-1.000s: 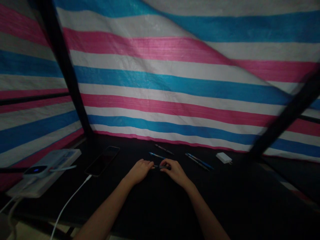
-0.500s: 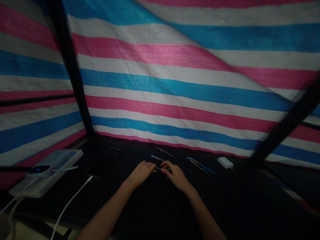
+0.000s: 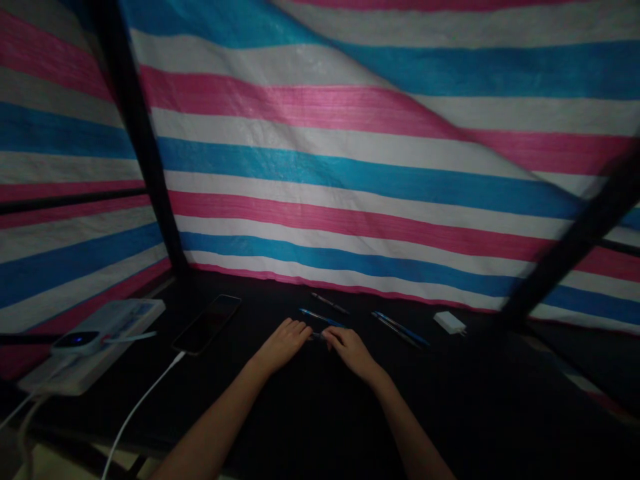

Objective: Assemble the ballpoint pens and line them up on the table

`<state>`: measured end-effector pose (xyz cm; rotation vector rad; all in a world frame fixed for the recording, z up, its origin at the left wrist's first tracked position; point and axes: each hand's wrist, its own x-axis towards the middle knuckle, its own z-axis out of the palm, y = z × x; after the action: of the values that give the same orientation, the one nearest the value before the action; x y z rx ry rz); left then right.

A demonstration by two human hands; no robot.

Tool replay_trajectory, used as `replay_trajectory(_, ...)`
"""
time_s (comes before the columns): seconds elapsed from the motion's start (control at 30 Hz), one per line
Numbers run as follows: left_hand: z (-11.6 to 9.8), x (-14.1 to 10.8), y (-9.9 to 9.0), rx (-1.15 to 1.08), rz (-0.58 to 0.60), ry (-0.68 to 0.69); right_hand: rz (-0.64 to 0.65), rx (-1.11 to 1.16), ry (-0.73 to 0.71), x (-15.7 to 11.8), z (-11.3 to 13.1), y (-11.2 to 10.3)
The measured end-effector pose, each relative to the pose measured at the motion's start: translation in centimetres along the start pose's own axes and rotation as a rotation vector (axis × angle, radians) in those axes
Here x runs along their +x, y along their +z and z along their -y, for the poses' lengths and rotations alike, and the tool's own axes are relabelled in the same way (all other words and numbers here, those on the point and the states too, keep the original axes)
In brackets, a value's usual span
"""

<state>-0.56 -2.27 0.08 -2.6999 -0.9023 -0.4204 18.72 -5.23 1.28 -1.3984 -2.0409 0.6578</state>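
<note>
Between my two hands, low over the black table [image 3: 310, 413], is a thin pen [image 3: 317, 337], mostly hidden by my fingers. My left hand [image 3: 286, 340] is closed on its left end, back of the hand up. On the other end, the bent fingers and thumb of my right hand [image 3: 349, 347] pinch it. Just beyond the hands lies a blue pen [image 3: 320, 317], and a dark pen [image 3: 330, 303] lies farther back. To the right, a pair of blue and dark pens [image 3: 399, 329] rest side by side.
A white charger plug [image 3: 450, 323] lies at the right. On the left are a phone [image 3: 209, 325] with a white cable [image 3: 143, 407] and a pale box [image 3: 95, 353] carrying a small lit device [image 3: 77, 340]. Black posts [image 3: 145, 133] and a striped sheet [image 3: 350, 160] enclose the table.
My right hand's fingers have drawn down and in, uncovering more of the blue pen behind. My left hand has barely moved.
</note>
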Motion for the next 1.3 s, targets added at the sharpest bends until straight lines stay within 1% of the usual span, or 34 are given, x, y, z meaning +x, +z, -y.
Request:
replay_trajectory(0.07,0.0,0.0,-0.1,-0.039,-0.004,-0.031,-0.083,-0.028,-0.061,0.0,0.5,-0.2)
replay_trajectory(0.1,0.0,0.0,-0.2,-0.043,-0.007,-0.032,-0.1,-0.034,-0.077,0.0,0.7,-0.2)
replay_trajectory(0.13,-0.1,0.0,-0.2,-0.036,-0.008,-0.022,-0.099,-0.038,-0.074,0.0,0.7,-0.2)
replay_trajectory(0.2,-0.3,0.0,-0.2,0.003,-0.013,0.01,-0.092,-0.051,-0.023,0.1,0.4,-0.2)
replay_trajectory(0.3,-0.6,-0.1,-0.1,0.067,-0.023,0.049,-0.03,-0.032,0.095,0.3,-0.4,-0.2)
replay_trajectory(0.37,-0.6,-0.1,0.1,0.09,-0.028,0.077,0.041,0.001,0.123,0.3,-0.7,-0.2)
replay_trajectory(0.4,-0.6,-0.1,0.1,0.098,-0.028,0.087,0.062,0.006,0.111,0.3,-0.7,-0.2)
replay_trajectory(0.43,-0.5,-0.1,0.1,0.103,-0.027,0.095,0.056,-0.002,0.088,0.2,-0.4,-0.1)
replay_trajectory(0.53,-0.5,-0.1,0.1,0.101,-0.023,0.109,-0.048,-0.058,0.006,0.1,0.8,0.5)
replay_trajectory(0.6,-0.6,0.0,0.2,0.091,-0.022,0.117,-0.063,-0.069,-0.018,0.0,1.5,1.1)
replay_trajectory(0.7,-0.7,0.1,0.3,0.056,-0.049,0.06,-0.016,0.002,-0.039,0.0,1.7,1.7)
replay_trajectory(0.77,-0.6,0.2,0.2,0.026,-0.091,-0.012,-0.014,0.021,-0.042,0.0,1.5,1.4)
replay_trajectory(0.83,-0.2,0.2,0.0,0.012,-0.148,-0.09,-0.062,-0.046,-0.014,0.0,1.1,0.6)
replay_trajectory(0.93,0.5,0.1,-0.2,0.005,-0.203,-0.186,-0.142,-0.21,0.107,0.1,0.3,-1.1)
replay_trajectory(1.0,0.7,0.0,-0.2,0.005,-0.191,-0.216,-0.156,-0.255,0.186,0.2,-0.4,-1.9)
replay_trajectory(1.03,0.8,-0.1,-0.2,0.006,-0.176,-0.218,-0.165,-0.239,0.199,0.3,-0.9,-2.2)
replay_trajectory(1.13,0.7,-0.1,0.0,0.004,-0.132,-0.194,-0.185,-0.065,0.138,0.4,-1.8,-2.2)
replay_trajectory(1.2,0.6,0.0,-0.1,-0.003,-0.108,-0.18,-0.203,0.031,0.089,0.5,-1.9,-1.9)
replay_trajectory(1.23,0.6,0.0,-0.1,-0.007,-0.097,-0.176,-0.214,0.04,0.078,0.5,-1.7,-1.8)
replay_trajectory(1.3,0.5,0.0,-0.3,-0.017,-0.083,-0.169,-0.238,-0.028,0.09,0.4,-1.1,-1.8)
